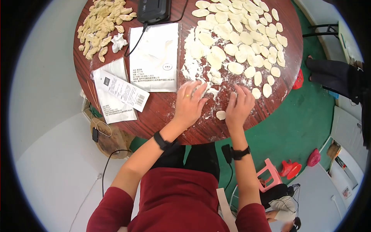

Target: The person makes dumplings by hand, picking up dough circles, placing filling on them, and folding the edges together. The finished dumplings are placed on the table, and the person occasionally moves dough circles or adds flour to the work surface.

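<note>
My left hand (188, 103), with a ring on one finger, is at the floury patch (189, 58) on the round wooden table, fingers extended and apart. Just ahead of its fingertips lie small lumps of dough (216, 79). My right hand (239, 107) is open too, its fingers stretched forward over the table near the front edge. Between the hands, closer to the right one, rests a single small dough wrapper (220, 115). Many flat round dough wrappers (246, 38) spread over the right side, some overlapping. I see nothing held in either hand.
Shaped dumplings (102, 23) are heaped at the far left beside a crumpled white tissue (119, 42). Flat printed packets (154, 58), a label card (123, 91) and a black device (154, 11) with a cable lie nearby. A pink stool (269, 176) stands on the green floor; other people are around.
</note>
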The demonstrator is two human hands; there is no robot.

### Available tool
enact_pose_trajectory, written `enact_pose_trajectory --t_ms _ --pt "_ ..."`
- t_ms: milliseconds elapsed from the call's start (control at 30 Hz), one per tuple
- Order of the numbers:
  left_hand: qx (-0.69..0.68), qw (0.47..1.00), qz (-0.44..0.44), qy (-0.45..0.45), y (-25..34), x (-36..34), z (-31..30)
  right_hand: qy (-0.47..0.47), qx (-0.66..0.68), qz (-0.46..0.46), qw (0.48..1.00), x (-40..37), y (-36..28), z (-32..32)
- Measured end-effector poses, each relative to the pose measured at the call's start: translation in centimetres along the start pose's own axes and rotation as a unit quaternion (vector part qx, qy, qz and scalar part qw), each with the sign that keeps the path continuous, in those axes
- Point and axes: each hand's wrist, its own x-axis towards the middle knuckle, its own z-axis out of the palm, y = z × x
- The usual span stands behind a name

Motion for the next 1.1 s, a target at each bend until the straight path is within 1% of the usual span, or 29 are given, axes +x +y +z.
enact_pose_trajectory --t_ms 33,67,100,133,167,267,400,500,733,833,1000,1033,1100 --pt "0.022 1.000 -0.014 0.004 0.2 0.9 0.9 0.012 -0.030 -0.007 0.999 0.4 -0.6 0.7" --pt "0.044 0.999 -0.028 0.008 0.5 1.6 1.5 0.014 -0.030 -0.007 0.999 0.6 -1.2 1.2" --pt "0.045 0.999 -0.026 0.008 0.4 1.7 2.2 -0.013 -0.045 -0.028 0.999 0.5 -1.6 1.8" --pt "0.074 0.997 -0.022 0.007 0.1 1.4 3.1 -0.041 -0.060 -0.049 0.996 0.4 -1.9 2.4" --pt "0.102 0.995 -0.019 0.006 -0.3 1.1 3.9 -0.046 -0.069 -0.046 0.996 -0.2 -1.6 3.3" --pt "0.101 0.995 -0.007 0.007 -1.0 0.1 4.9 -0.061 -0.084 -0.037 0.994 -1.3 -1.3 3.8" --pt "0.105 0.994 0.010 -0.012 -1.2 -0.1 5.1 -0.051 -0.077 -0.035 0.995 -1.7 -0.9 4.3" --pt "0.104 0.994 -0.005 -0.029 -1.2 0.2 5.1 -0.062 -0.091 -0.025 0.994 -1.7 -1.1 4.3" --pt "0.162 0.984 -0.045 -0.051 -1.1 0.4 5.4 -0.072 -0.097 -0.029 0.992 -1.5 -1.0 4.4" --pt "0.156 0.986 -0.041 -0.035 -1.2 0.4 5.5 -0.081 -0.091 -0.023 0.992 -1.7 -0.9 4.3" --pt "0.155 0.987 -0.043 -0.011 -1.3 0.5 5.7 -0.071 -0.065 -0.019 0.995 -1.5 -0.6 4.6" --pt "0.152 0.988 -0.037 -0.002 -1.4 0.4 5.6 -0.085 -0.059 -0.018 0.994 -1.5 -0.5 4.5" --pt "0.153 0.988 -0.019 0.021 -1.4 0.5 5.5 -0.086 -0.050 -0.028 0.995 -1.2 -0.6 4.3"
